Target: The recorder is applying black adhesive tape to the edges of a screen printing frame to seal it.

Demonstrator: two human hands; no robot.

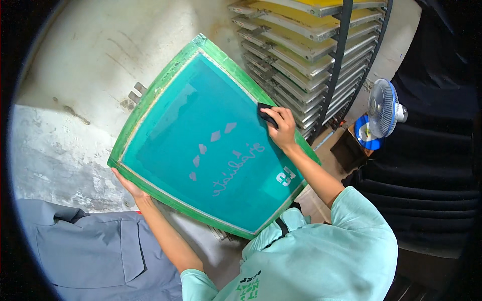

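Observation:
A large screen-printing frame (165, 83) with a green border and teal mesh is held up, tilted, in front of me. Pale diamond shapes and script show in the mesh. My left hand (128, 184) supports the frame's lower left edge from beneath. My right hand (282, 128) rests on the mesh near the right edge and presses a small dark pad (266, 114) against it.
A rack (306, 45) stacked with several yellow-meshed frames stands behind at upper right. A small blue fan (384, 108) sits to the right beside dark fabric. A grey garment (90, 251) lies at lower left, by a stained concrete wall.

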